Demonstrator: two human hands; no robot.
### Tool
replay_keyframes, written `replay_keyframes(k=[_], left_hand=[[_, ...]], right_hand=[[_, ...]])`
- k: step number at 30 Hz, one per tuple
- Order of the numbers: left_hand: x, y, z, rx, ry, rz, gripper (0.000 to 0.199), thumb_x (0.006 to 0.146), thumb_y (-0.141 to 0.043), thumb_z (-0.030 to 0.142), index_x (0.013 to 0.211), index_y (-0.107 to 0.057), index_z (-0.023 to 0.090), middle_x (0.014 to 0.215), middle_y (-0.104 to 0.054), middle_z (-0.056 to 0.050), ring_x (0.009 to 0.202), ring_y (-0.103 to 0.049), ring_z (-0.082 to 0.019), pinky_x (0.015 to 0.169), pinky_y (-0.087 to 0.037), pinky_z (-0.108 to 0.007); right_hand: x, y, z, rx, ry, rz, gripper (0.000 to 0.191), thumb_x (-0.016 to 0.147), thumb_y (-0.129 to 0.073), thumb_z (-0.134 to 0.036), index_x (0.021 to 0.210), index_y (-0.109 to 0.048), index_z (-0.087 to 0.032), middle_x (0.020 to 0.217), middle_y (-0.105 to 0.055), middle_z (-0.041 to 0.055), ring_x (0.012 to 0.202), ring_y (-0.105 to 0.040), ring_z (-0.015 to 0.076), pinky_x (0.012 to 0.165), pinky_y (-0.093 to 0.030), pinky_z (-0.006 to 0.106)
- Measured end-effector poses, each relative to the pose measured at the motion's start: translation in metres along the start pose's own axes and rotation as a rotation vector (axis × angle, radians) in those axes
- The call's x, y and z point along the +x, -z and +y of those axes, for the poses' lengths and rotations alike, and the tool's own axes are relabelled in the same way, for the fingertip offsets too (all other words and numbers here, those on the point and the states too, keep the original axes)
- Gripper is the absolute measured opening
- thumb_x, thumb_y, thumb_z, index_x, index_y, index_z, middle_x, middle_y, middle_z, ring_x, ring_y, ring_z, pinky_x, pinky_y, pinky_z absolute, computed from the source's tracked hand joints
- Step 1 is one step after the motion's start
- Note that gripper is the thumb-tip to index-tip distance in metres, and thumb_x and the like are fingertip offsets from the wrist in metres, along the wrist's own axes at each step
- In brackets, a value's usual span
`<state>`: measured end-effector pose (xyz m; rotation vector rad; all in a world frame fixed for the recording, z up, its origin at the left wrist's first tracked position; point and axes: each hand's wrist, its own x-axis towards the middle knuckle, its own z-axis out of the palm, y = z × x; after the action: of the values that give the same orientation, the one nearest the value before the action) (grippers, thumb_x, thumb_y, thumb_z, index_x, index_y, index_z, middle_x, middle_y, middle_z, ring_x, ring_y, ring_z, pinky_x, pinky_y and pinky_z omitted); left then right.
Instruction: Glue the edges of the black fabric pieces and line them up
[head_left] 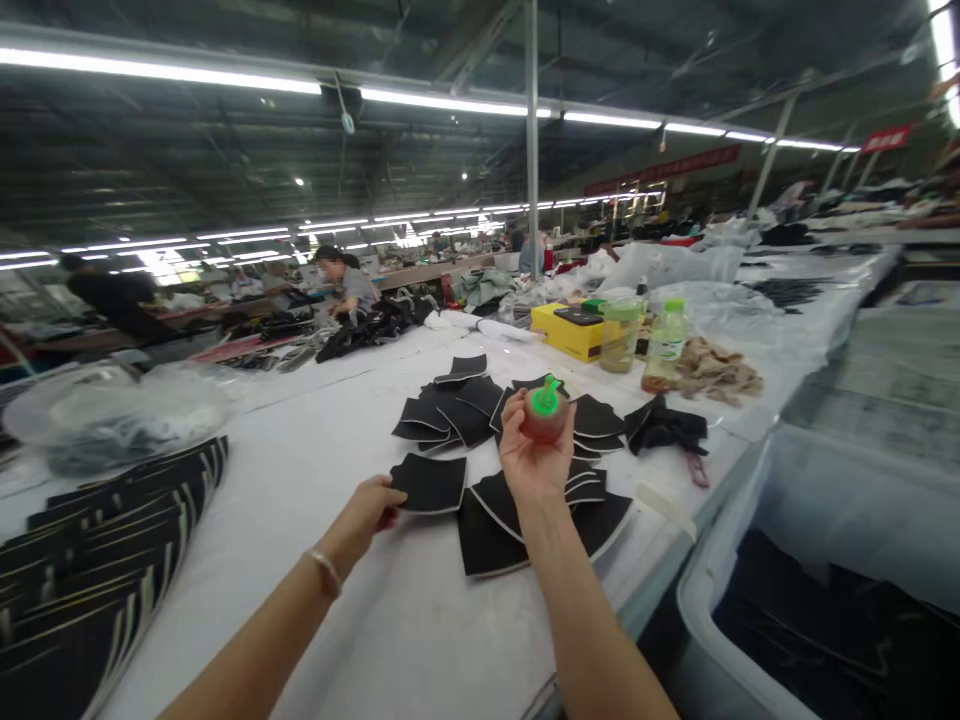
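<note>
My left hand (373, 506) pinches the left corner of a black fabric piece (431, 484) with a pale edge, just over the white table (337, 430). My right hand (536, 455) is wrapped round a small bottle (546, 412) with a green nozzle cap, which points up and away from me. Beneath and beside my right hand lie more black pieces (491, 545), overlapping one another. Behind them is another loose pile of black pieces (450, 408).
Rows of black pieces (112, 560) lie at the left. Toward the right are a yellow box (570, 333), a jar (619, 340), a drink bottle (666, 345), a brown cloth (716, 370) and a plastic bin (697, 600). A person (352, 285) is across the table.
</note>
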<state>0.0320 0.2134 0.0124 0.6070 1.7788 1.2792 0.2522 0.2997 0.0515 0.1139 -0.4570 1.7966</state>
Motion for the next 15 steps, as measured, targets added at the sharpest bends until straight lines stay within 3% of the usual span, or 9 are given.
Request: replay_keyframes(k=[5,8,10,12,14,15], left_hand=[[-0.086,0.124,-0.039,0.218,0.006,0.068,0.040,0.060,-0.065,0.020,0.099,-0.056,0.017,0.052,-0.050,0.007,0.043,-0.044,-0.010,0.042,-0.029,-0.019],[-0.140,0.166,-0.065,0.451,-0.004,0.213,0.054,0.066,-0.060,0.021,0.120,-0.052,0.020,0.057,-0.050,0.007,0.048,-0.047,-0.013,0.047,-0.034,-0.022],[-0.169,0.172,-0.076,0.712,-0.087,0.335,0.058,0.070,-0.060,0.022,0.128,-0.052,0.022,0.071,-0.057,0.002,0.065,-0.057,-0.018,0.061,-0.044,-0.029],[-0.188,0.164,-0.080,0.991,-0.225,0.433,0.053,0.076,-0.061,0.027,0.128,-0.056,0.019,0.099,-0.062,-0.008,0.097,-0.059,-0.027,0.084,-0.047,-0.039],[-0.194,0.147,-0.079,1.151,-0.297,0.422,0.049,0.081,-0.060,0.036,0.126,-0.059,0.015,0.121,-0.056,-0.015,0.116,-0.050,-0.033,0.097,-0.042,-0.046],[-0.194,0.138,-0.078,1.174,-0.288,0.351,0.050,0.084,-0.059,0.039,0.127,-0.059,0.014,0.126,-0.054,-0.016,0.118,-0.050,-0.033,0.098,-0.042,-0.045]], right_hand=[[-0.002,0.007,0.020,0.141,-0.161,0.000,0.062,0.068,-0.081,-0.055,0.110,-0.060,-0.015,0.101,-0.064,0.0087,0.095,-0.064,0.0180,0.070,-0.062,0.024],[-0.001,0.012,0.040,0.178,-0.262,0.046,0.059,0.069,-0.081,-0.051,0.113,-0.060,-0.016,0.103,-0.065,0.0093,0.095,-0.066,0.0206,0.068,-0.063,0.027],[-0.006,0.010,0.052,0.148,-0.312,0.073,0.053,0.072,-0.078,-0.051,0.111,-0.061,-0.019,0.102,-0.066,0.0078,0.095,-0.066,0.0219,0.066,-0.064,0.030],[-0.013,0.005,0.062,0.105,-0.361,0.111,0.048,0.076,-0.075,-0.052,0.109,-0.062,-0.020,0.100,-0.067,0.0068,0.094,-0.067,0.0220,0.066,-0.064,0.031],[-0.021,0.000,0.071,0.062,-0.406,0.161,0.045,0.079,-0.072,-0.052,0.107,-0.063,-0.018,0.098,-0.068,0.0065,0.091,-0.069,0.0212,0.067,-0.064,0.031],[-0.024,-0.002,0.076,0.039,-0.426,0.182,0.044,0.080,-0.070,-0.052,0.107,-0.064,-0.018,0.097,-0.069,0.0064,0.089,-0.069,0.0206,0.068,-0.064,0.030]])
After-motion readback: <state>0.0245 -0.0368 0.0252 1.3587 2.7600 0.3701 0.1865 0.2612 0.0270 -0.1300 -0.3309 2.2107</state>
